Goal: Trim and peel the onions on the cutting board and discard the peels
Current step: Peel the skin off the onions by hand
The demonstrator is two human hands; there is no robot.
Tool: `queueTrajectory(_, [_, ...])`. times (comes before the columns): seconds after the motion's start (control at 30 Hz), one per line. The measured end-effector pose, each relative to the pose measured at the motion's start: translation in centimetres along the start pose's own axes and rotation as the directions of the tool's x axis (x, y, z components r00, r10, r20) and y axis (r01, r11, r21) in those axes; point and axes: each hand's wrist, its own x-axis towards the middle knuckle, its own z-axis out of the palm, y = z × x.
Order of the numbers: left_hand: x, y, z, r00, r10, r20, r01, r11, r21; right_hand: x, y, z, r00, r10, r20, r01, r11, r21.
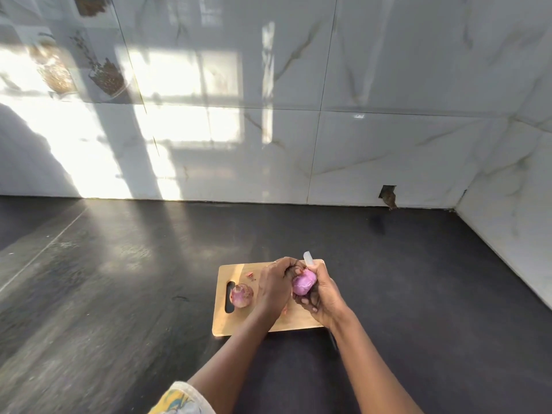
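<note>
While both hands work above the cutting board [239,324] on the dark desk [119,279] | peeled onion [303,282] held over board's right half, long axis tilted up-right | left hand [273,283] grip pinching its top | right hand [321,297] grip cupping it with knife [308,259], blade pointing up | second onion [242,295] lying on board's left, beside handle slot

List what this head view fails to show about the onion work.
- Knife: only a pale tip shows above the right hand; the rest is covered.
- Held onion: its far end sits under the left hand.
- Peel bits on the cutting board: too small to count.
- Discard spot: none in view.
</note>
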Motion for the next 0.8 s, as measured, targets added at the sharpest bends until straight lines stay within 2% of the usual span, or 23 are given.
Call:
queueTrajectory(0.07, [0.0, 0.2, -0.1, 0.998, -0.058, 0.001, 0.058, 0.996, -0.061, 0.0, 0.3, -0.2, 1.000, 0.014, 0.012, -0.014, 0.998, 0.054])
queueTrajectory(0.17, [0.2, 0.3, -0.5, 0.981, -0.191, -0.034, 0.169, 0.929, -0.329, -0.3, 0.1, -0.7, 0.998, 0.036, 0.042, -0.041, 0.991, 0.127])
queueTrajectory(0.27, [0.2, 0.2, -0.9, 0.975, -0.221, -0.033, 0.191, 0.900, -0.393, -0.5, -0.3, -1.1, 0.999, 0.001, 0.052, -0.010, 0.987, 0.161])
queueTrajectory(0.47, [0.6, 0.2, -0.9, 0.975, -0.197, -0.099, 0.172, 0.960, -0.219, -0.9, -0.7, -1.2, 0.985, -0.068, 0.157, 0.030, 0.972, 0.232])
queueTrajectory(0.6, [0.8, -0.3, -0.9, 0.979, -0.199, -0.042, 0.196, 0.979, -0.051, -1.0, -0.7, -1.1, 0.982, -0.073, 0.173, 0.025, 0.964, 0.265])
queueTrajectory(0.7, [0.6, -0.5, -0.9, 0.982, -0.186, -0.030, 0.186, 0.982, -0.022, -1.0, -0.5, -1.5, 0.985, -0.058, 0.161, 0.000, 0.939, 0.343])
queueTrajectory(0.8, [0.5, -0.4, -1.2, 0.971, -0.214, -0.108, 0.212, 0.977, -0.029, -0.9, -0.4, -1.7, 0.986, -0.054, 0.158, -0.016, 0.912, 0.410])
